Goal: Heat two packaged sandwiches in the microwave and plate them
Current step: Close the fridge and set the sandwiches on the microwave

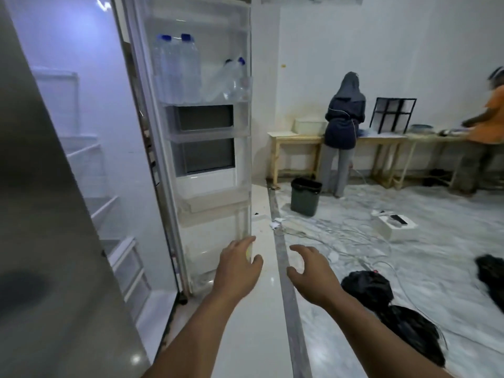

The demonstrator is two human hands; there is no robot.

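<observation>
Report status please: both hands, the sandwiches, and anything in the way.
Left hand on fridge door edge, holding nothing; right hand open, free. No sandwiches in view. Door shelf: water bottles only.

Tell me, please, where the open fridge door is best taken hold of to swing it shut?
Probably the fridge door by its free vertical edge, low down, where the left hand already touches it. Come from the room side: that edge lies farthest from the hinge, and the inner face is all shelves.
</observation>
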